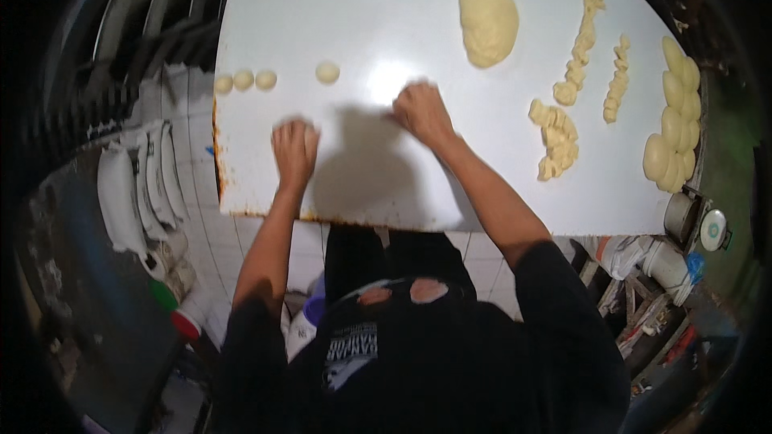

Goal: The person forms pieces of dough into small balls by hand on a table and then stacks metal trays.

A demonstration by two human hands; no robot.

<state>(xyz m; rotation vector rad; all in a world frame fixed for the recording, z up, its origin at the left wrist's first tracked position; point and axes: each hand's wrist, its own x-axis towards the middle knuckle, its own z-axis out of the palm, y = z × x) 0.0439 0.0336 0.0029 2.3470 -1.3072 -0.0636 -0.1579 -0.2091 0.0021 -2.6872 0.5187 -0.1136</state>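
Observation:
My left hand (295,151) is on the white table near its left front part, fingers curled down and slightly blurred. My right hand (423,114) lies farther in, also with curled fingers pressed toward the surface. Whatever is under either palm is hidden. Just beyond the left hand sits a single round dough ball (327,72). Three more dough balls (244,79) stand in a row at the table's left edge. Beyond my right hand rests a large smooth dough lump (489,21). To its right lie strips of cut dough pieces (579,48) and a curved cluster of dough pieces (556,141).
Several smooth, pale dough portions (674,124) are stacked along the right edge of the white table (498,193). A metal pot (681,215) stands by the near right corner. White sacks (121,197) lean on the left, beside a red-rimmed container (193,317) on the floor.

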